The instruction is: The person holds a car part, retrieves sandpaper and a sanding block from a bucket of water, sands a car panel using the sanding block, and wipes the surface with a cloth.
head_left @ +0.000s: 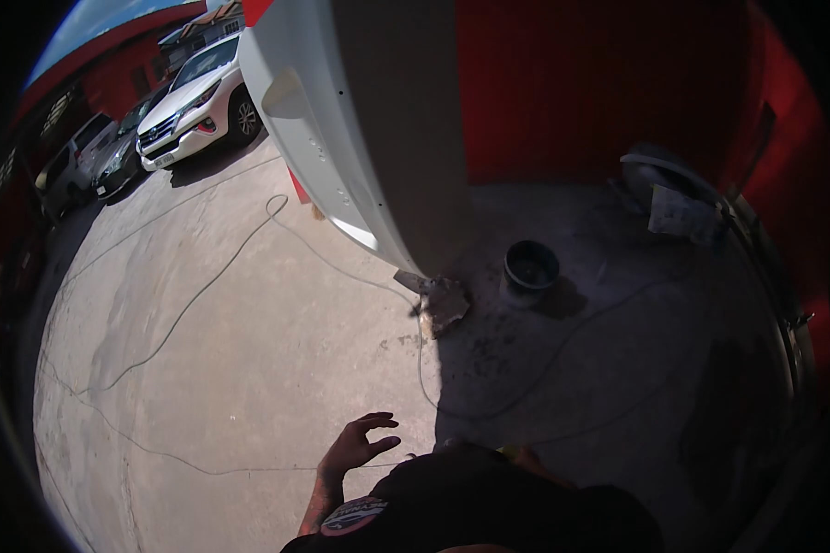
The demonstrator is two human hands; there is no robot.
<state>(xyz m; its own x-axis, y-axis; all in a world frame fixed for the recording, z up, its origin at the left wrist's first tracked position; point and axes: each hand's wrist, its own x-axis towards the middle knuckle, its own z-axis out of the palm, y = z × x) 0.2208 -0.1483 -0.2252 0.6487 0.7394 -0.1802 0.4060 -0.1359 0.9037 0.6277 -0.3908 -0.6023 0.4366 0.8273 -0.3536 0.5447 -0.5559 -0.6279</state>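
Note:
My left hand [361,444] is held out in front of my dark shirt with its thumb and fingers apart and nothing in it. Most of my right hand [526,457] is in shadow at the shirt's edge, its fingers hidden. A small yellow-green thing [505,452] shows beside that hand; I cannot tell whether it is gripped. Ahead, a large white curved panel [327,120], like a vehicle body part, stands upright with small holes in it. Its lower end is by a rough block [445,306] on the ground. Neither hand touches the panel.
A dark bucket [531,267] stands right of the block. A thin cable or hose [194,300] loops across the concrete. A white SUV [194,106] and other cars are parked far left. Against the red wall [609,83] lie a light curved part [669,170] and papers [681,214].

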